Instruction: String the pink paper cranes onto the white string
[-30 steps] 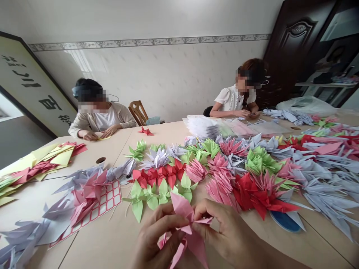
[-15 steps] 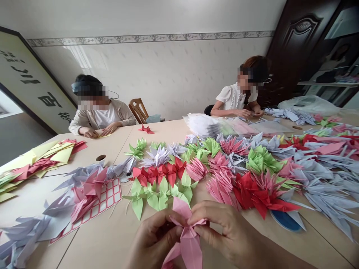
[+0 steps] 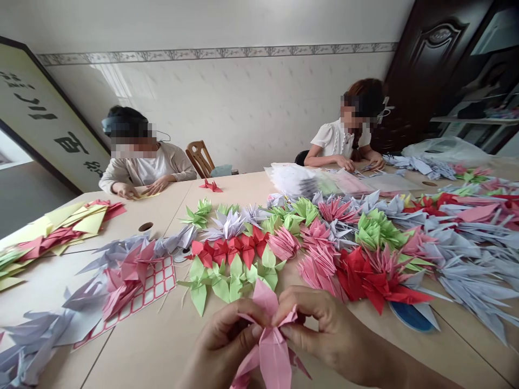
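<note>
Your left hand (image 3: 227, 340) and right hand (image 3: 328, 329) are pinching a pink origami crane (image 3: 272, 351) at bottom centre, above the bench (image 3: 138, 351). Heaped paper cranes (image 3: 320, 265) are lying beyond, and one person (image 3: 141, 175) at upper left and another person (image 3: 336, 143) at upper right are sitting across the bench.

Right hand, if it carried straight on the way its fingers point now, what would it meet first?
First is the pink paper crane, which the right hand already pinches at the fingertips. Just past that, the left hand seems next in line, though the depth is hard to judge.
</note>
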A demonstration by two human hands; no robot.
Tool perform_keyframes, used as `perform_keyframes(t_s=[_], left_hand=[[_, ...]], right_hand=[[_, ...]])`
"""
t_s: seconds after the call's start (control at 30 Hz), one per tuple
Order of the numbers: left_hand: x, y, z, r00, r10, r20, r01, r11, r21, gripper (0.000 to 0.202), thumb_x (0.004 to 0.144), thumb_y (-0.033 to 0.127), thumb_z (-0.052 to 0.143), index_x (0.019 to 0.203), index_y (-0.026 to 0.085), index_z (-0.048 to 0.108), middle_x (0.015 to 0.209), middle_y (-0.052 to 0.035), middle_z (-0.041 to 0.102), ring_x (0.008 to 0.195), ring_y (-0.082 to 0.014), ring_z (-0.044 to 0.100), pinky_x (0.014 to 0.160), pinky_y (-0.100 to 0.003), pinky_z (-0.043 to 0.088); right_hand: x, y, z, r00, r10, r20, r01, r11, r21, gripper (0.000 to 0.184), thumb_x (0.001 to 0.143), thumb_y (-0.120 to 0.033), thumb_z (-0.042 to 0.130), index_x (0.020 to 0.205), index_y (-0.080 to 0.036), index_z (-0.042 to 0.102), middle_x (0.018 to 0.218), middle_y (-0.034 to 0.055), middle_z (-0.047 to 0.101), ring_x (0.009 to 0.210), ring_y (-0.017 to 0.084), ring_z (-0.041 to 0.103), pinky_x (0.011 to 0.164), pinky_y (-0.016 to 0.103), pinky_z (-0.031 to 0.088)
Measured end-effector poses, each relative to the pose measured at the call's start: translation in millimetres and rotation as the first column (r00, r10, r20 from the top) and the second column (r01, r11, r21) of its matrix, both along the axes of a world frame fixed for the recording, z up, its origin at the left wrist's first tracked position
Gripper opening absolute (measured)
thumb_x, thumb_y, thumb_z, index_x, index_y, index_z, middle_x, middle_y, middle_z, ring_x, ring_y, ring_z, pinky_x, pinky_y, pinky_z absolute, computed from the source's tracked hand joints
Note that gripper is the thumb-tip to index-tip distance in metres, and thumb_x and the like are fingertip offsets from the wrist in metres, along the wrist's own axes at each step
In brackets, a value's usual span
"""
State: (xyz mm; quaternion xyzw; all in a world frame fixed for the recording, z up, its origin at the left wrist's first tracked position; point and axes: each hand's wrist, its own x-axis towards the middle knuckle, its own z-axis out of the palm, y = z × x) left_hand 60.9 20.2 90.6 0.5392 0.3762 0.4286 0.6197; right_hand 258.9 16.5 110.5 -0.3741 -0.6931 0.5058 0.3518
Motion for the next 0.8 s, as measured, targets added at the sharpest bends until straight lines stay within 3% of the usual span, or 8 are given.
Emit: perform_keyframes(t_s=[0.1, 0.3, 0.47, 0.67, 0.8], left_hand=[[-2.0, 0.0, 2.1, 0.999, -0.009, -0.052, 0.012, 0.999, 0.051, 0.011, 0.079, 0.029, 0.07, 0.071, 0.021, 0.071, 0.074, -0.0008, 0.061, 0.072, -0.0127, 0.053, 0.069, -0.019, 0.041], [-0.1, -1.6, 0.0, 0.992, -0.038, 0.118, 0.052, 0.992, -0.115, 0.018, 0.077, 0.033, 0.072, 0.069, 0.018, 0.067, 0.069, -0.0002, 0.054, 0.064, -0.011, 0.047, 0.06, -0.019, 0.038], [-2.7, -2.1, -6.1, 0.993, -0.016, 0.12, 0.037, 0.984, -0.175, 0.014, 0.078, 0.031, 0.071, 0.077, 0.017, 0.068, 0.075, -0.0015, 0.055, 0.067, -0.0117, 0.049, 0.061, -0.02, 0.041], [1.5, -0.8, -16.4, 0.975, -0.075, 0.211, 0.066, 0.997, 0.049, 0.016, 0.07, 0.02, 0.077, 0.079, 0.02, 0.064, 0.082, -0.0005, 0.056, 0.072, -0.0108, 0.055, 0.061, -0.016, 0.046], [6.8, 2.0, -15.3, 0.986, -0.051, 0.162, 0.036, 0.995, 0.095, 0.013, 0.072, 0.02, 0.076, 0.076, 0.018, 0.064, 0.077, 0.0006, 0.056, 0.07, -0.0091, 0.056, 0.061, -0.014, 0.046]], right_hand=[[1.2, 1.0, -0.6, 1.0, 0.009, -0.027, -0.009, 1.0, 0.006, 0.009, 0.086, -0.016, 0.057, 0.081, -0.016, 0.065, 0.082, 0.0005, 0.058, 0.075, 0.01, 0.053, 0.067, 0.02, 0.041], [0.9, 0.2, 0.7, 0.999, 0.009, -0.045, -0.009, 1.0, 0.005, 0.009, 0.085, -0.011, 0.055, 0.082, -0.016, 0.061, 0.082, -0.0004, 0.057, 0.074, 0.009, 0.052, 0.066, 0.018, 0.041], [0.8, 0.8, -2.0, 1.0, -0.011, -0.024, 0.011, 1.0, -0.008, 0.007, 0.086, -0.012, 0.054, 0.084, -0.016, 0.059, 0.082, -0.0009, 0.057, 0.074, 0.009, 0.052, 0.067, 0.017, 0.041], [-1.1, 3.3, -3.9, 0.999, -0.035, 0.003, 0.035, 0.999, -0.019, 0.007, 0.086, -0.014, 0.053, 0.08, -0.016, 0.057, 0.079, -0.0005, 0.057, 0.072, 0.009, 0.051, 0.065, 0.018, 0.041], [-1.9, 3.7, -2.1, 1.0, -0.026, 0.017, 0.027, 0.999, -0.018, 0.009, 0.084, -0.011, 0.052, 0.079, -0.016, 0.057, 0.078, -0.0015, 0.057, 0.07, 0.009, 0.052, 0.064, 0.017, 0.041]])
